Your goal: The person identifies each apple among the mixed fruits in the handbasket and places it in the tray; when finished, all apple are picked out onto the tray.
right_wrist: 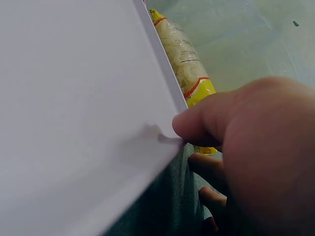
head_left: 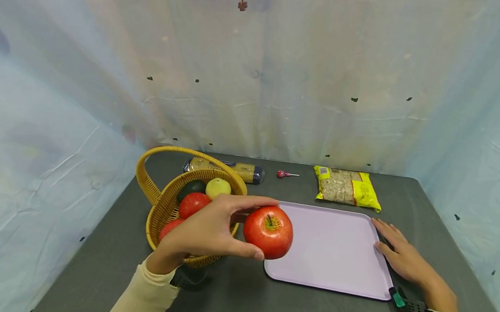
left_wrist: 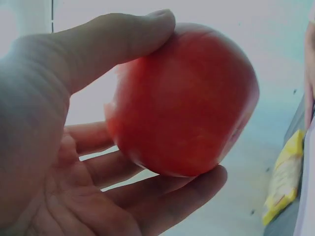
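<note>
In the head view my left hand (head_left: 213, 229) grips a red apple (head_left: 268, 238) between thumb and fingers, its stem facing the camera. The apple (left_wrist: 187, 103) fills the middle of the left wrist view, thumb over it and fingers beneath. It overlaps the left edge of a pale lilac tray (head_left: 333, 252). My right hand (head_left: 409, 258) rests along the tray's right edge, fingers fairly straight and thumb at the rim. Behind the left hand stands a yellow woven basket (head_left: 151, 226) containing a red apple (head_left: 193, 204), a yellow-green fruit (head_left: 218, 187) and a dark green one (head_left: 192, 188).
Behind the tray lies a yellow bag (head_left: 345, 187) of pale dry food. A red lollipop (head_left: 284, 174) lies on the grey table (head_left: 102, 270), right of a long yellow and navy package (head_left: 245, 172). The basket's tall handle (head_left: 179, 149) arches upward. Pale curtains (head_left: 278, 83) enclose the table.
</note>
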`<state>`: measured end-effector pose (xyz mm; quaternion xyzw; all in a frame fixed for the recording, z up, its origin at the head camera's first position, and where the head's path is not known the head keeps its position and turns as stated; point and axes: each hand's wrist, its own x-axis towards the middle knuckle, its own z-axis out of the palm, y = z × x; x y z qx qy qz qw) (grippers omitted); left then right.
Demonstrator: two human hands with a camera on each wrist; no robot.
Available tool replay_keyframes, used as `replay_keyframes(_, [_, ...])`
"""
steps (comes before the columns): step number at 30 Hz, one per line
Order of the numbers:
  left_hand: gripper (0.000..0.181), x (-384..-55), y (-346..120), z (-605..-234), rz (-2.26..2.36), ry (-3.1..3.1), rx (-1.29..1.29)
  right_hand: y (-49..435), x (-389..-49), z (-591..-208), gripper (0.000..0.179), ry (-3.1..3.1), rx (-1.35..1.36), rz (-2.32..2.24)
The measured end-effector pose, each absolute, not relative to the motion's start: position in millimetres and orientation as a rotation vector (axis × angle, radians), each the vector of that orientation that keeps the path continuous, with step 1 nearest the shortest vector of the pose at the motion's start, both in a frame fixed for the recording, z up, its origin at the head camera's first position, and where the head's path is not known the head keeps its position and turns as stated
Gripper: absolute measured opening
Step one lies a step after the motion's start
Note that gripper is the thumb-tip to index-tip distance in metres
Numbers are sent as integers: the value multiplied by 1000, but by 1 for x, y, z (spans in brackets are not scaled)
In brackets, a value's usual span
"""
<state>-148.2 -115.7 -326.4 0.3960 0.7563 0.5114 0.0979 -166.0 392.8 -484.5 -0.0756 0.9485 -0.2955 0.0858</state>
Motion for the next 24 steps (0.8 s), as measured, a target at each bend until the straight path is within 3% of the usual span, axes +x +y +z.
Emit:
replay_keyframes(11, [78, -167, -49, -338, 1500, 2102, 1301, 393, -166, -485, 71, 2821, -227, -897])
replay_keyframes(24, [79, -191, 11, -364, 1513, 2116, 1206, 394, -166, -486, 71, 2837, -222, -885])
